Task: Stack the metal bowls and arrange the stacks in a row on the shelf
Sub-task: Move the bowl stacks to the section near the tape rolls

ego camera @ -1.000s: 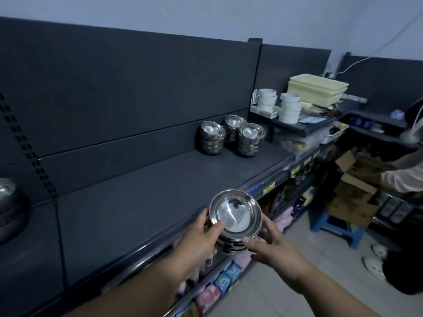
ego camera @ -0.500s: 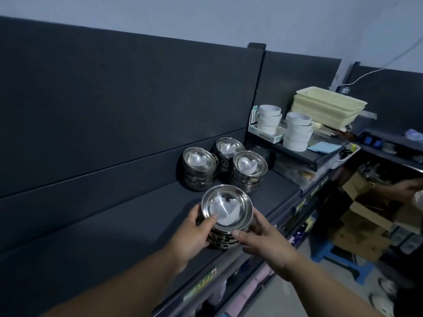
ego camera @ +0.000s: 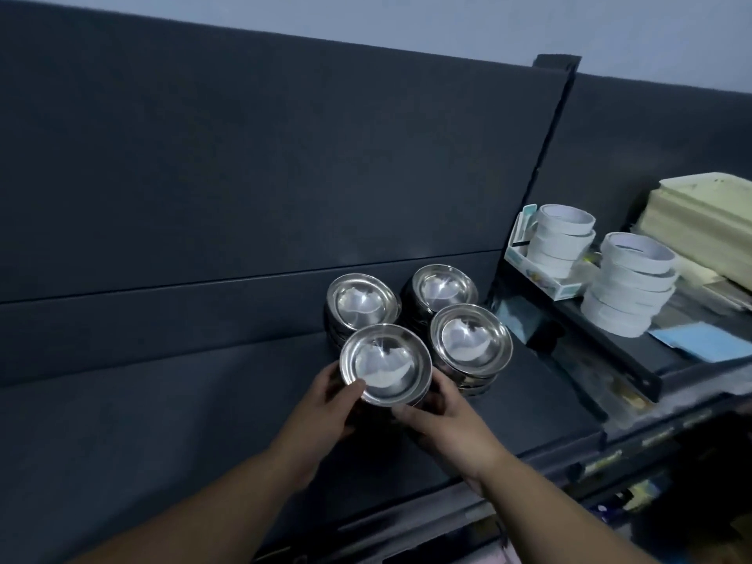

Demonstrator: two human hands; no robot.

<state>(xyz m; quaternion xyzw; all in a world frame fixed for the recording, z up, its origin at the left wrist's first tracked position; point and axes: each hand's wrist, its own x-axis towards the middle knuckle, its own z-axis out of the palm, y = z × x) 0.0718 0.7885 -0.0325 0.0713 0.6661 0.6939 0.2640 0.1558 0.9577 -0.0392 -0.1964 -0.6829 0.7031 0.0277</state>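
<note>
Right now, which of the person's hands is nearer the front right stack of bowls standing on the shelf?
Right. The right hand grips the right side of the carried stack, just beside that standing stack; the left hand grips its left side.

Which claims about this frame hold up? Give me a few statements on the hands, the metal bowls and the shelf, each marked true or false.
1. The left hand and the right hand both grip the held stack of metal bowls. True.
2. The held stack is the only bowl stack in view. False: a rear left stack, a rear right stack and a front right stack stand on the shelf.
3. The top bowl of each stack faces open side up. True.
4. The held stack is farthest right. False: it is at the front left, just before the rear left stack.
</note>
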